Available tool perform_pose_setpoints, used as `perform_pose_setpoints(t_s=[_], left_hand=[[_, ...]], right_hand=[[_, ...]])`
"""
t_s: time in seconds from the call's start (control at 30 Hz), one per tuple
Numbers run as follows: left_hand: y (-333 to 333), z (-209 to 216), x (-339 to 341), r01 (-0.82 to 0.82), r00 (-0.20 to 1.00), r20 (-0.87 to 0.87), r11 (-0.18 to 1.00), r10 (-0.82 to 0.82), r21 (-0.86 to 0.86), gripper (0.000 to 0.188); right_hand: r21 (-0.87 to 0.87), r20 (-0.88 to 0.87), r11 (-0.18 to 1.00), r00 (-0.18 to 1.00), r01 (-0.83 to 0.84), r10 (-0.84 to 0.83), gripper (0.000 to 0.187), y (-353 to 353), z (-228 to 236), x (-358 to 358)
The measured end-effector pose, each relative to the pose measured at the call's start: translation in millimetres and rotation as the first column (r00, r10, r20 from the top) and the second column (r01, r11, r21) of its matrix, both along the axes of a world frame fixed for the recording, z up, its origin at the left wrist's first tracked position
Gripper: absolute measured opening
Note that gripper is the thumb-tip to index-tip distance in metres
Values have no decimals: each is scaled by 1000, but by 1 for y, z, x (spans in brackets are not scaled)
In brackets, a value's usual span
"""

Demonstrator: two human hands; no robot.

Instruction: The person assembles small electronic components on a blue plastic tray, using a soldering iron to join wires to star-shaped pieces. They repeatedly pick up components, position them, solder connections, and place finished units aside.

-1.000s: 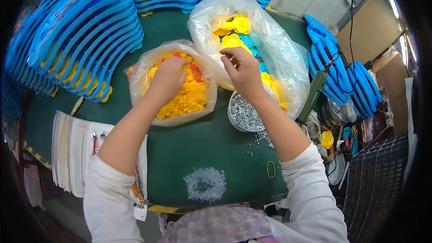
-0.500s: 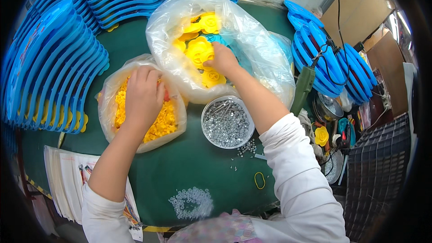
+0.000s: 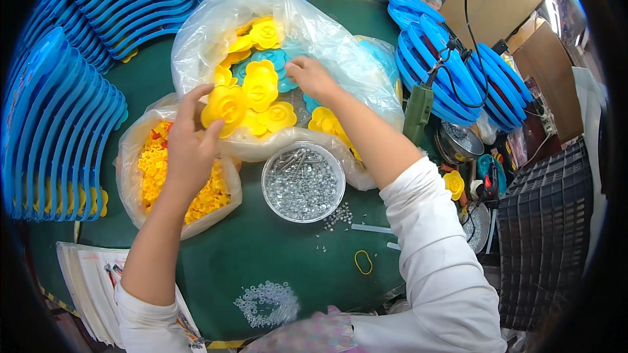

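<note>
My left hand (image 3: pixel 191 134) is at the near left rim of a large clear plastic bag (image 3: pixel 196 33). Its thumb and fingers grip the left edge of a yellow flower-shaped plastic piece (image 3: pixel 226 106). Inside the bag, my right hand (image 3: pixel 313 80) has its fingers curled together beside teal flower-shaped pieces (image 3: pixel 265 62). What those fingertips hold, if anything, is hidden. More yellow flower pieces (image 3: pixel 261 85) lie loose between my hands. Below my left hand stands a smaller clear bag (image 3: pixel 127 176) full of small yellow plastic parts (image 3: pixel 208 199), with some red ones.
A round white tub (image 3: pixel 342 186) of metal fasteners stands near the middle, loose bits beside it. Clear rings (image 3: pixel 268 304), a yellow rubber band (image 3: pixel 363 262) and papers (image 3: pixel 88 287) lie nearer. Blue plastic stacks (image 3: pixel 59 131) line the left; a green power tool (image 3: pixel 418 112) is right.
My left hand has left the small bag of yellow parts and now grips a yellow flower piece. My right hand has come off the yellow pieces toward the teal ones. The view has shifted.
</note>
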State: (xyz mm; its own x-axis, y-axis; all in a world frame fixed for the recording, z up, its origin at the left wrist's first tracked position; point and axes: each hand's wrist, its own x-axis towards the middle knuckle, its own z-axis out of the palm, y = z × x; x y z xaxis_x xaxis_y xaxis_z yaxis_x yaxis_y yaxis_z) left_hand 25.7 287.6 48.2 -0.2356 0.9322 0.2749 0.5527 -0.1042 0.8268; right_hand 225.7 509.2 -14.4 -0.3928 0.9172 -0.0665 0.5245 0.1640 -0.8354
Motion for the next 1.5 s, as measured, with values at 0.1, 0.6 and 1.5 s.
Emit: perform_pose_setpoints(t_s=[0.1, 0.6, 1.5], left_hand=[[-13, -10, -17, -1, 1000, 10, 999, 0, 35, 49], [-10, -17, -15, -127, 989, -92, 983, 115, -133, 48], [-258, -23, -48, 171, 963, 256, 923, -84, -343, 25]], right_hand=[[471, 443, 880, 879, -62, -175, 46, 12, -16, 26], [995, -34, 59, 820, 83, -571, 76, 36, 64, 96], [-46, -193, 875, 863, -483, 466, 51, -210, 41, 109]])
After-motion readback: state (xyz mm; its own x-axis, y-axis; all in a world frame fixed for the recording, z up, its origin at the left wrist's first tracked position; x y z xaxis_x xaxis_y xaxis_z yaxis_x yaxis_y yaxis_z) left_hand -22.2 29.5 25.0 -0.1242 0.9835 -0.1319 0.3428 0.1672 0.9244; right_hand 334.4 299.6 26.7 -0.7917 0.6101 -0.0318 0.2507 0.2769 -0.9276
